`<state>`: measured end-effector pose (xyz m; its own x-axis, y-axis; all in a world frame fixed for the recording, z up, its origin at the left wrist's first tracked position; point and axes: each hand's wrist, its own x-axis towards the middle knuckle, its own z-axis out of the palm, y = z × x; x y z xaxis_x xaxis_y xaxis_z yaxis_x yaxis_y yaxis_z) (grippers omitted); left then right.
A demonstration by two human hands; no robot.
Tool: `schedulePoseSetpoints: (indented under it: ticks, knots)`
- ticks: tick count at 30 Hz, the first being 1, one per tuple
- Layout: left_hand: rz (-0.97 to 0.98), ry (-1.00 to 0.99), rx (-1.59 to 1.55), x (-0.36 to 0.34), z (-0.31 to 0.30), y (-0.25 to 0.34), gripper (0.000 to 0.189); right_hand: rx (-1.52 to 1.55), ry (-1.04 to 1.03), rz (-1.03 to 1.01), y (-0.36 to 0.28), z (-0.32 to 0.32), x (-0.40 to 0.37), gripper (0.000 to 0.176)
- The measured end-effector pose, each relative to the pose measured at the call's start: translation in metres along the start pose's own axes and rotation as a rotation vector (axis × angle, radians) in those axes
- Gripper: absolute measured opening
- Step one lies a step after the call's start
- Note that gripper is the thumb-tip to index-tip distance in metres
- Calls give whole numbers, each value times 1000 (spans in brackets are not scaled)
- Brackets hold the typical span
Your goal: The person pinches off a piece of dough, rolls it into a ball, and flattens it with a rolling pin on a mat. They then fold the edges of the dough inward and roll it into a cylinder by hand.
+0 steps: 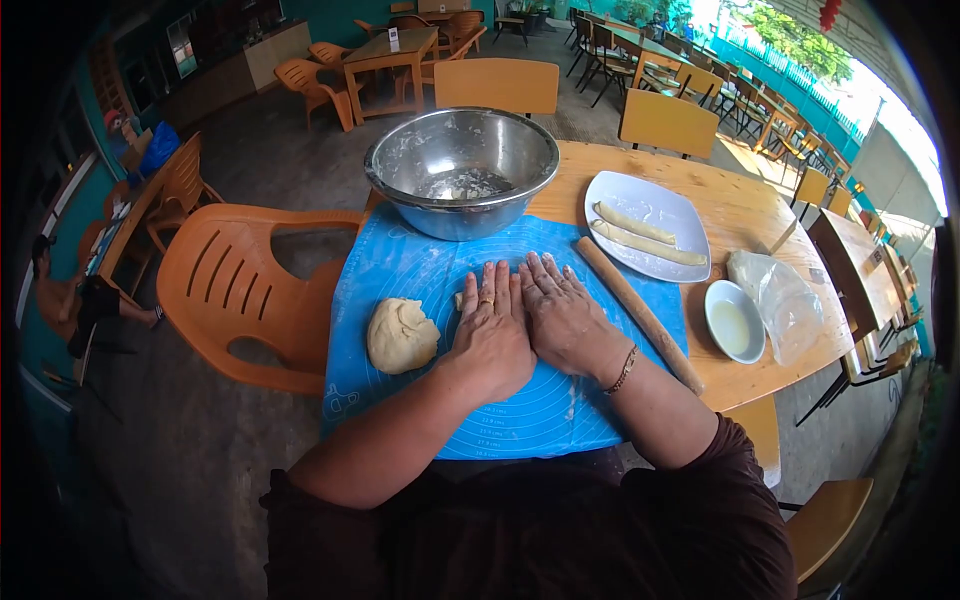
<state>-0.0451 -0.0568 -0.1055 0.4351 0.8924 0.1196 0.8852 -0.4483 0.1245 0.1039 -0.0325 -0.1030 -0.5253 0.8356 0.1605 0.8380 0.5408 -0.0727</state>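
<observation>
My left hand [492,335] lies flat, fingers stretched forward, on the blue mat [510,430]. Beside it my right hand [572,315] is also flat, floury, with a bracelet at the wrist. A small bit of dough [459,301] peeks out at the left edge of my left fingers; anything more beneath the palms is hidden. A large lump of dough [401,336] rests on the mat to the left of my left hand. The wooden rolling pin [640,315] lies slanted to the right of my right hand.
Behind the mat stands a steel bowl [462,170]. At the right are a white plate [650,205] with dough strips [648,240], a small bowl of liquid [735,322] and a plastic bag [790,305]. An orange chair [250,290] stands left; a person [68,295] sits far left.
</observation>
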Motion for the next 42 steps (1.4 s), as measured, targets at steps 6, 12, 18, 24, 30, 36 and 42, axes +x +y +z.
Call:
schedulePoseSetpoints:
  ticks: [6, 12, 18, 24, 30, 36, 42]
  knots:
    - [-53, 8, -25, 26, 0, -22, 81, 104, -16, 8, 12, 7, 27, 58]
    - [-69, -88, 14, 8, -6, -3, 82, 10, -131, 47, -5, -10, 3, 58]
    - [-83, -76, 12, 16, -4, -8, 86, -1, -132, 30, 0, -7, 12, 59]
    - [-90, -104, 15, 30, -9, -21, 87, 107, -49, 44, 6, 1, 23, 62]
    - [-66, -127, 8, 6, -13, -2, 87, -20, -184, 19, -6, -14, 0, 62]
    - [-71, -31, 29, 34, -3, -26, 88, 128, -78, 60, 9, 0, 26, 63]
    - [-49, -200, 71, 21, -6, -15, 90, -1, -221, 63, 1, -3, 15, 72]
